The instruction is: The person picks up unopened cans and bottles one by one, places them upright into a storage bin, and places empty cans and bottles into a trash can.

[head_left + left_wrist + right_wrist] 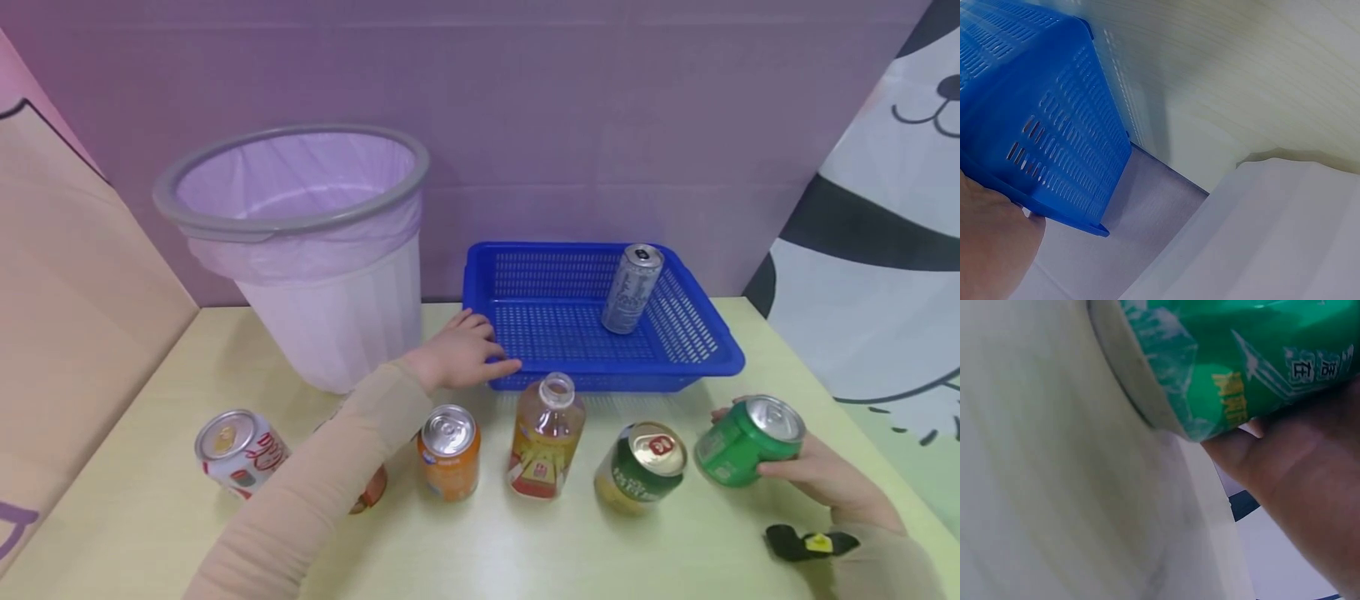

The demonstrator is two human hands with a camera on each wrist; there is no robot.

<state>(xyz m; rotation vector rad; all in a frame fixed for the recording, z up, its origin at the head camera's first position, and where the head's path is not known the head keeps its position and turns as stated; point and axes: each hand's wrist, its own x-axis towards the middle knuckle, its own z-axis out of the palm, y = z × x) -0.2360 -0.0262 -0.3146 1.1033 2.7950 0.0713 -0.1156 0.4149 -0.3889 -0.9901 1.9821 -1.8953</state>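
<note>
My left hand [468, 350] holds the left front corner of a blue plastic basket [600, 368]; skin shows through the slots of the basket's side [1060, 144] in the left wrist view. On the right, my right hand [832, 475] grips a green drink can [738, 454], thumb in front and fingertips behind. The same can [1235, 356] fills the top of the right wrist view, its base close to the table. A silver-grey can [632, 292] leans inside the basket at its right end.
A lined white bin [337, 325] stands behind my left arm. Along the front are a white-and-red can [243, 458], an orange can [450, 467], a clear bottle with a yellow-red label [546, 442] and a green-and-gold can [637, 475]. My left sleeve partly hides a reddish item [371, 492].
</note>
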